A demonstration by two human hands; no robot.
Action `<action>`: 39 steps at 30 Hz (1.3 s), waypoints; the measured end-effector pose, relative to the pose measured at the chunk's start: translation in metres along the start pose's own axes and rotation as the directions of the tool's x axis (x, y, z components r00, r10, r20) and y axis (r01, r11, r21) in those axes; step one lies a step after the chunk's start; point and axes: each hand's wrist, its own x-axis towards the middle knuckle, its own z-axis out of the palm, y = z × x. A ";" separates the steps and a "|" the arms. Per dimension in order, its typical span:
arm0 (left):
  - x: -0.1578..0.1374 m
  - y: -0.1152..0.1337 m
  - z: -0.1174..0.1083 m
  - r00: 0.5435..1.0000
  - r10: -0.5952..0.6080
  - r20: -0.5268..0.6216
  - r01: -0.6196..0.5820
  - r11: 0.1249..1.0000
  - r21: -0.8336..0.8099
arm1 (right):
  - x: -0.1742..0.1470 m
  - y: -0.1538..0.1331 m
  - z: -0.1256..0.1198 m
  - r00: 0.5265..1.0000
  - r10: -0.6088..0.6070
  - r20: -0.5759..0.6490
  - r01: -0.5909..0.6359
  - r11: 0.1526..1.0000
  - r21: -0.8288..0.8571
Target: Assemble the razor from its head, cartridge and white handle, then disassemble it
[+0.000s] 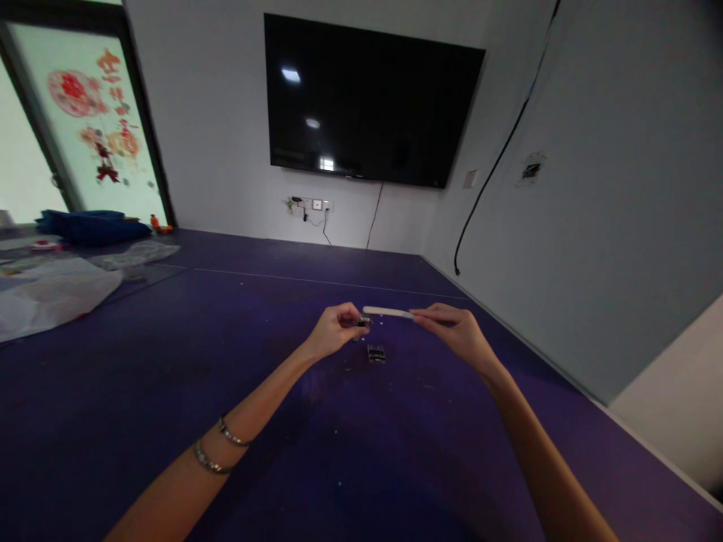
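My left hand [334,331]: pinching small silver-black piece [364,321]; right hand [460,331]: pinching slim off-white stick [387,312]; loose hold could drop either near square black block [376,354] below left fingers [346,310]

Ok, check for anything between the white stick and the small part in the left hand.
Nothing visible: the white stick, in the right hand, ends close by the small part in the left hand; contact is unclear.

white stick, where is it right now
In the head view the white stick is near the middle, its right end pinched by the right hand, its other end close beside the left hand.
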 end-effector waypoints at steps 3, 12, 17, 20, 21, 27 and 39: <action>0.000 0.002 0.000 1.000 0.001 0.003 -0.001 1.000 -0.009 | 0.000 0.001 -0.001 1.000 0.008 0.002 -0.008 1.000 0.013; -0.001 0.004 0.000 1.000 0.001 0.010 -0.001 1.000 0.005 | 0.000 0.014 -0.004 0.998 0.015 0.063 -0.017 0.999 0.036; -0.002 0.005 0.001 1.000 0.003 0.023 -0.003 1.000 0.000 | 0.000 0.017 -0.004 0.999 0.029 0.032 -0.030 0.999 0.012; -0.002 0.006 0.001 1.000 0.008 0.017 -0.008 1.000 -0.006 | 0.000 0.016 -0.004 0.996 0.017 0.087 -0.019 0.999 0.025; -0.002 0.005 0.001 1.000 0.008 0.013 -0.008 1.000 -0.008 | 0.000 0.016 -0.004 0.994 0.014 0.107 -0.017 0.999 0.030; -0.001 -0.001 -0.001 1.000 -0.006 0.016 0.006 1.000 -0.024 | 0.001 0.011 -0.002 0.997 0.054 0.049 -0.055 0.998 0.011; -0.002 0.002 0.001 1.000 -0.001 0.016 0.000 0.999 0.038 | 0.000 0.006 -0.003 0.995 0.052 0.084 -0.053 0.999 0.004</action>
